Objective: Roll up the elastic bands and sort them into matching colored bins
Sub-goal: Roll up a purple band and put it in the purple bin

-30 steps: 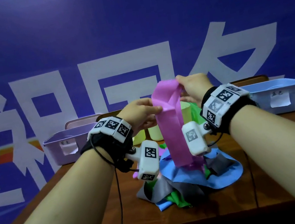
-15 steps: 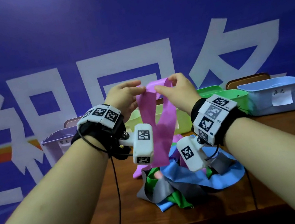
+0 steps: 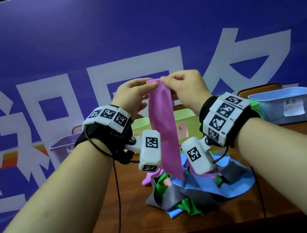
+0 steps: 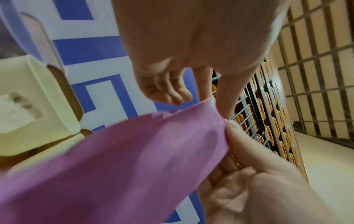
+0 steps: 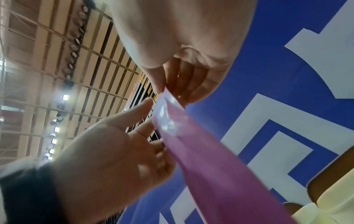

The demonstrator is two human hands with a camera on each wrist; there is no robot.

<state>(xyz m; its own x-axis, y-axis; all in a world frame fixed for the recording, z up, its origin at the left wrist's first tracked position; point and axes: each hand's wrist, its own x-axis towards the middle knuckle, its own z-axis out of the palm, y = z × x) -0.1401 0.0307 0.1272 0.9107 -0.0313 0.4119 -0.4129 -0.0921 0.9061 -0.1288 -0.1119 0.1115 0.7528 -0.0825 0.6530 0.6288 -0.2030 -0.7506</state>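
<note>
A pink elastic band [image 3: 166,134] hangs straight down between my raised hands. My left hand [image 3: 151,85] and right hand [image 3: 163,80] pinch its top end side by side, fingertips almost touching. Its lower end reaches the pile of loose bands [image 3: 195,193] on the wooden table [image 3: 137,217]. In the left wrist view the band [image 4: 134,151] fills the lower left, with my left hand [image 4: 214,100] pinching its corner. In the right wrist view my right hand [image 5: 162,89] nips the top edge of the band [image 5: 220,166].
Bins stand along the table's far edge: a purple bin [image 3: 62,149] at left, a pale yellow bin [image 3: 182,123] behind the band, a green bin [image 3: 254,103] and a blue bin [image 3: 286,105] at right. The pile holds blue, grey, green and pink bands.
Both hands have risen and come together at the band's top end. The band, folded then spread between them, now hangs as one straight strip.
</note>
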